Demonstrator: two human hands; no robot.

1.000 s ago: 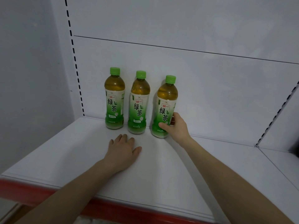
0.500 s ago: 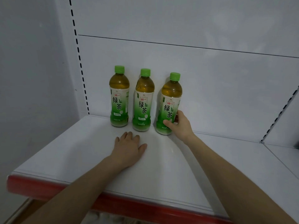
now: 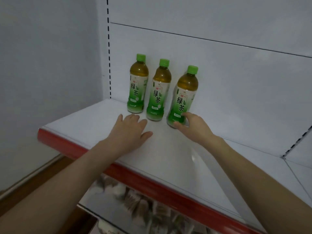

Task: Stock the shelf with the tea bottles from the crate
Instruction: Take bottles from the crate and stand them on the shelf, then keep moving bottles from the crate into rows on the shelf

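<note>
right grip (image 3: 197, 128) grasping base of third tea bottle (image 3: 184, 97), 3 o'clock end of row on shelf (image 3: 84, 122) | left grip (image 3: 129, 134) released, flat on shelf, 6 o'clock of first tea bottle (image 3: 138, 85) and middle tea bottle (image 3: 158, 92) | vs 0.5 s ago: both grips unchanged | labels: 绿茶, red 統一

The left hand (image 3: 130, 132) is laid flat on the shelf (image 3: 168, 159), palm down, with the fingers kept straight and the thumb spread out to the side. The right hand (image 3: 195, 127) is placed deeper on the shelf, its thumb and fingers curled round the lower part of the rightmost tea bottle (image 3: 184, 97). Both forearms are bare and are stretched forward across the shelf's front edge, the wrists held low above the shelf and nearly straight.
</note>
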